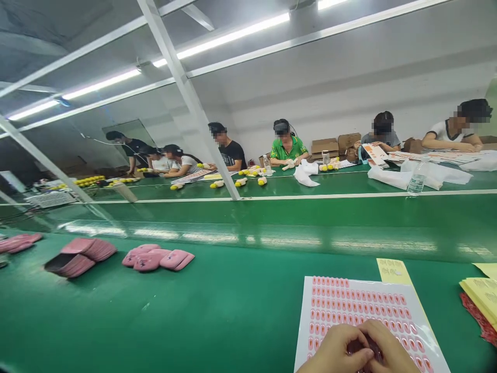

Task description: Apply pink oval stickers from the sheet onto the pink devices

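Note:
Both of my hands are over a white sheet [302, 336] of small pink oval stickers with orange-red centres, set in rows. My left hand [337, 348] is closed, thumb and fingertips drawn together. Against it, my right hand [387, 343] is closed too, its fingers bent inward. Something dark reddish [365, 348] shows between them; the fingers hide most of it, and its kind cannot be made out. Beneath the sheet's far edge lies a yellow printed sheet [392, 268].
Pink padded pieces [157, 258] and a stacked pile [83, 256] lie on the green table at left. Yellow sheets [481, 298] sit on red material [476, 313] at right. Beyond a raised divider, several people work around yellow-tipped items, white wrapping [306, 173] and a bottle [416, 181].

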Action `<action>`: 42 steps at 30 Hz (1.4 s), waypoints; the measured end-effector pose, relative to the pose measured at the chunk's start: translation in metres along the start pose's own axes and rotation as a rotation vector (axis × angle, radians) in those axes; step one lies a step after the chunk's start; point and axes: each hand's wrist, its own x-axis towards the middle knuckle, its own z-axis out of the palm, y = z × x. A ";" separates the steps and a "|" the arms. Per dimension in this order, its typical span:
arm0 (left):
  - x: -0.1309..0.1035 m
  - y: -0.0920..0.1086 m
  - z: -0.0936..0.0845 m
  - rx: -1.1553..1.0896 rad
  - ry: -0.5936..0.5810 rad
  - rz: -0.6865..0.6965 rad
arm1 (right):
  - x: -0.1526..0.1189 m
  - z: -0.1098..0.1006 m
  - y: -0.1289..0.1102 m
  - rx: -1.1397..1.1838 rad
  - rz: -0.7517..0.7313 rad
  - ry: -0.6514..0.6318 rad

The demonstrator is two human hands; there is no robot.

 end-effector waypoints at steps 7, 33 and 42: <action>-0.003 0.003 -0.001 -0.056 -0.027 0.009 | -0.001 -0.001 0.000 0.013 0.006 -0.024; -0.003 0.000 -0.001 -0.033 -0.011 0.020 | -0.002 -0.002 -0.002 0.012 -0.009 -0.037; -0.004 0.005 -0.004 0.031 -0.004 -0.043 | -0.004 0.000 -0.007 0.021 0.014 0.007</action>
